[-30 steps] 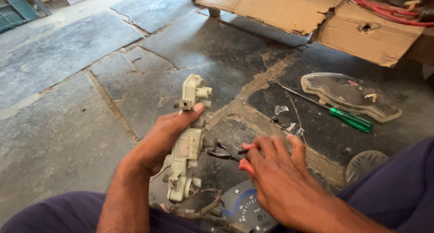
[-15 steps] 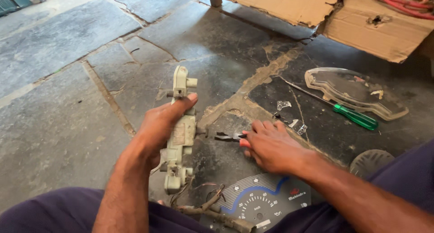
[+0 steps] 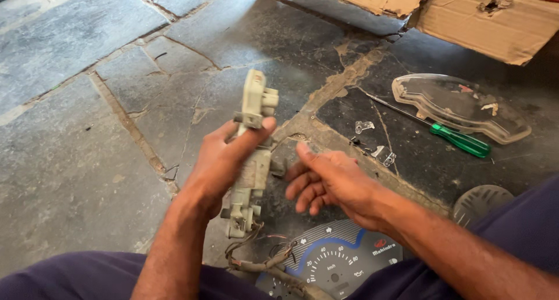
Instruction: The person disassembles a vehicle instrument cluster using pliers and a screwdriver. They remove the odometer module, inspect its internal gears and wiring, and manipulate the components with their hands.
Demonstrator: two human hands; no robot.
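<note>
My left hand (image 3: pixel 218 160) grips a long beige plastic housing (image 3: pixel 254 105) and holds it upright above the stone floor, thumb pressed near its top. A bundle of wires (image 3: pixel 256 259) trails from its lower end. My right hand (image 3: pixel 332 183) is beside the housing on the right with nothing in it. Its fingers are loosely spread and their tips are close to the middle of the housing. Below both hands lies a blue and grey gauge face (image 3: pixel 332 259) with a dial.
A green-handled screwdriver (image 3: pixel 460 140) lies to the right next to a clear curved lens cover (image 3: pixel 460 105). Small clear clips (image 3: pixel 364 126) are scattered between them and my hands. Torn cardboard (image 3: pixel 489 20) is at the top right, and a round grey grille (image 3: pixel 480 204) is by my right leg.
My right hand has lifted off the floor, where it was on red-handled pliers, and now sits empty beside the housing. The left hand has raised the housing a little.
</note>
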